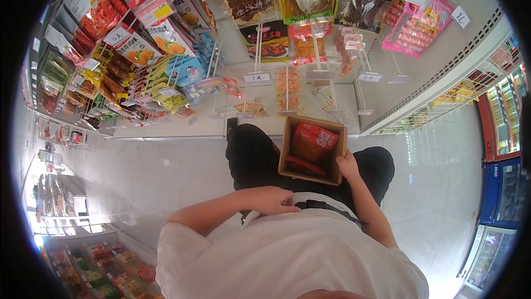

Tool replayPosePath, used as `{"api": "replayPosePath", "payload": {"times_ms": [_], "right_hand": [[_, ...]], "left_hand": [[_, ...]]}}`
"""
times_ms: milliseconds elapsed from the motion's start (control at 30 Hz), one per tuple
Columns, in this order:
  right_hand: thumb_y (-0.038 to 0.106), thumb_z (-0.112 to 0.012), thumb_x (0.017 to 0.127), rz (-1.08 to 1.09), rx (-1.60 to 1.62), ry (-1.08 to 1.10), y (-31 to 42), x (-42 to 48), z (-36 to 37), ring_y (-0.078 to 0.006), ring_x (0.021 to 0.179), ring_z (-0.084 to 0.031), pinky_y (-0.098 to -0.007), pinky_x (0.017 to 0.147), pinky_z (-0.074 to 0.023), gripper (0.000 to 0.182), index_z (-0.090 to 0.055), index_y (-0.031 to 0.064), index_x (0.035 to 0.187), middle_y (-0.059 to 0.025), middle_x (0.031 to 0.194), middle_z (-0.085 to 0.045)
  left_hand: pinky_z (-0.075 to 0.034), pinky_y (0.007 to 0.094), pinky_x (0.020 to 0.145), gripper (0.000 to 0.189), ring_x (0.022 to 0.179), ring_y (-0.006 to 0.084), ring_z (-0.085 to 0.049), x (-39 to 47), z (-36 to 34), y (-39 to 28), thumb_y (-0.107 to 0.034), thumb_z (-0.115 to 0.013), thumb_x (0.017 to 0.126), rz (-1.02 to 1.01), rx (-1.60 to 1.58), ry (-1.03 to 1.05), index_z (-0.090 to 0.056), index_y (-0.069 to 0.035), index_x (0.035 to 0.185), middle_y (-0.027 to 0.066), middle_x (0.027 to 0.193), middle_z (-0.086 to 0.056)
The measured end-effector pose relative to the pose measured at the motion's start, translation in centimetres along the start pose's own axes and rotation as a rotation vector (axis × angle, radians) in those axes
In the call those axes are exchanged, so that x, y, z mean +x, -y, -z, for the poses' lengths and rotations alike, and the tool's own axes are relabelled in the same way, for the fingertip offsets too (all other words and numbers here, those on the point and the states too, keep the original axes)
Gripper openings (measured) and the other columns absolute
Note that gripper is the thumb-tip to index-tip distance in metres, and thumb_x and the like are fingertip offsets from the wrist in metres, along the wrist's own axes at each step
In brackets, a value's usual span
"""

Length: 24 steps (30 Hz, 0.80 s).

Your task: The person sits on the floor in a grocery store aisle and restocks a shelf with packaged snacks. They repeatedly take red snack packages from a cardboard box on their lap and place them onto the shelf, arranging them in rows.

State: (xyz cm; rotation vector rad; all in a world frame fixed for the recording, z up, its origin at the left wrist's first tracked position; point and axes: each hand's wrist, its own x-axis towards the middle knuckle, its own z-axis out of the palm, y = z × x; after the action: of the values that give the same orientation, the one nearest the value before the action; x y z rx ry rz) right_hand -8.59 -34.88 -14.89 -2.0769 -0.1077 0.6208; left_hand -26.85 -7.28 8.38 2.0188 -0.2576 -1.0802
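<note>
My right hand [348,165] grips the right side of an open cardboard box [285,145], which is tilted towards me between my knees. Inside the box lie a red and orange snack packet [314,141] and another red packet [305,166] below it. My left hand [280,200] rests against my white shirt at the waist, its fingers loosely curled. It appears to hold nothing, though its palm is hidden. In front of me, packaged snacks hang on display hooks, among them a stack of orange packets [288,89] just beyond the box.
Hooks with price tags stick out from the shelf unit [199,131] ahead. Dense rows of hanging packets [141,50] fill its left side. A small black object [232,127] stands at the shelf edge by my left knee. Glass-door coolers [500,191] line the far right; a display bin [99,261] is behind left.
</note>
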Motion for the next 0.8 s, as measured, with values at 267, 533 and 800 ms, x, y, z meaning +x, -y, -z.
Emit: {"api": "replayPosePath", "payload": {"times_ms": [267,533,800], "right_hand": [[0.020,-0.056,0.084,-0.033,0.027,0.012,0.7,-0.6,0.1,-0.0446,0.111,-0.066,-0.0476,0.094,-0.0513,0.053,-0.058,0.0101,0.136,-0.0273,0.112,-0.070],[0.020,-0.055,0.084,-0.054,0.029,0.005,0.7,-0.1,-0.3,-0.0443,0.106,-0.067,-0.0475,0.091,-0.0518,0.053,-0.059,0.0108,0.136,-0.0268,0.110,-0.070],[0.011,-0.055,0.083,0.012,0.062,-0.038,-0.4,-0.2,-0.4,-0.0214,0.081,-0.066,-0.0357,0.076,-0.0523,0.050,-0.059,0.0018,0.132,-0.0113,0.093,-0.069]], "left_hand": [[-0.047,0.0330,0.072,0.045,0.078,0.0153,-0.052,-1.9,1.5,-1.1,-0.044,-0.052,0.107,-0.109,-0.257,0.307,-0.063,-0.001,0.107,0.0052,0.083,-0.058],[-0.048,0.0452,0.085,0.040,0.091,0.0365,-0.061,3.8,-0.3,-8.8,-0.037,-0.043,0.109,-0.428,-0.066,0.256,-0.061,-0.001,0.106,0.0204,0.097,-0.064],[-0.048,0.0482,0.084,0.033,0.093,0.0408,-0.063,10.1,-3.2,-13.3,-0.023,-0.045,0.103,-0.727,0.096,0.431,-0.063,0.004,0.096,0.0245,0.096,-0.067]]}}
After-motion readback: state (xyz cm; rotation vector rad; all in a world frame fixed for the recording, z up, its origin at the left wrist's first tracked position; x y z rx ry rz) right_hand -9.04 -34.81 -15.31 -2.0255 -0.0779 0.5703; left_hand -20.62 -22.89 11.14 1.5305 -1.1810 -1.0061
